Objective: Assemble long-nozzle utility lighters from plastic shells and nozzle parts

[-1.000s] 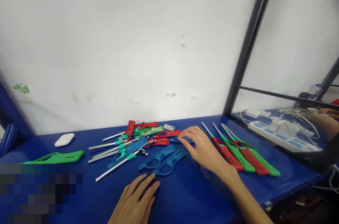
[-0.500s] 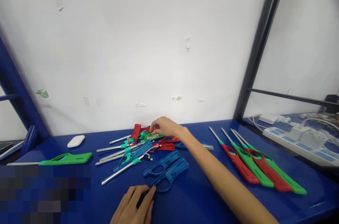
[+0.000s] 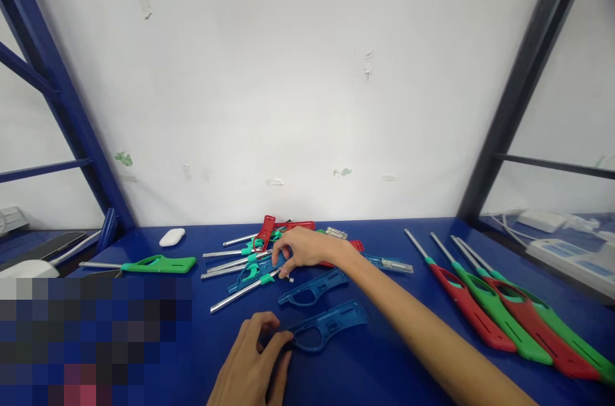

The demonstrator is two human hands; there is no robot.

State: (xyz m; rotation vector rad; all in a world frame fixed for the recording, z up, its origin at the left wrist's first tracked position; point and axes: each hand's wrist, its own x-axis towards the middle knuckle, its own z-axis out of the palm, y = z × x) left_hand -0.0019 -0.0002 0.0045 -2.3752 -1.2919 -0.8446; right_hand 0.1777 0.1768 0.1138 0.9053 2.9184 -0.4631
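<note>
My left hand (image 3: 257,358) is at the front, its thumb and fingers closed on the narrow front end of a blue lighter handle half (image 3: 331,324) lying on the table. Behind it lies a second blue handle half (image 3: 319,287). My right hand (image 3: 303,248) reaches over the pile, fingers bent down and closed at another blue handle half (image 3: 237,282) and a metal lighter tube (image 3: 237,296) with a green collar. The hand hides what exactly is between its fingertips. Red handle halves (image 3: 265,233) and several more tubes lie around it.
Several assembled red and green lighters (image 3: 473,307) lie in a row on the right. A green lighter (image 3: 166,264) and a white case (image 3: 172,237) are on the left. A white power strip (image 3: 571,265) stands beyond the dark post (image 3: 514,92). The wall (image 3: 307,73) closes off the back.
My right hand has moved from the back of the pile toward its near side. The blue handle half at my left hand now lies farther from the second one. The camera view has shifted.
</note>
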